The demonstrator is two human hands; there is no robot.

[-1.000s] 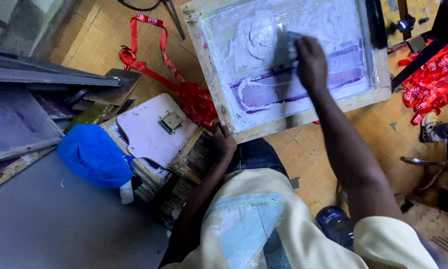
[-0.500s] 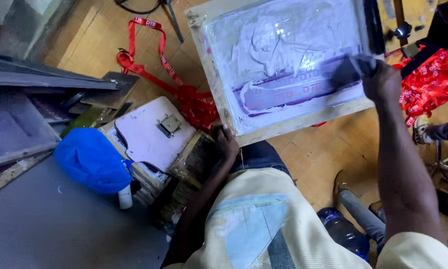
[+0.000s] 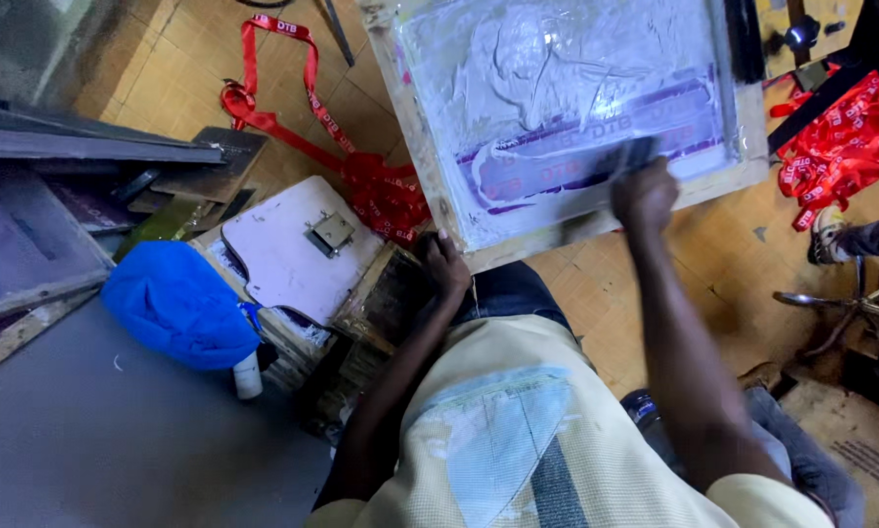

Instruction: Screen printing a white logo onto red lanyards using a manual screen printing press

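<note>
A wooden-framed printing screen (image 3: 422, 127) smeared with white ink lies tilted in front of me, with a purple stencil band (image 3: 557, 166) across its mesh. My right hand (image 3: 643, 194) grips a dark squeegee (image 3: 627, 161) pressed on the mesh over that band, near the frame's lower edge. My left hand (image 3: 446, 266) holds the frame's near-left corner from beneath. Red printed ribbon (image 3: 361, 181) runs out from under the screen on its left side.
A heap of red ribbons (image 3: 835, 137) lies at the right. A blue cloth (image 3: 175, 303) over a white bottle (image 3: 248, 375), a white board with a metal clip (image 3: 293, 249), stacked frames (image 3: 58, 196) and a grey tabletop (image 3: 117, 450) are at the left. A chair base (image 3: 840, 303) stands at the right.
My right hand swept the squeegee from the middle of the mesh to its right end, then back left toward the centre. My left hand stayed on the frame corner.
</note>
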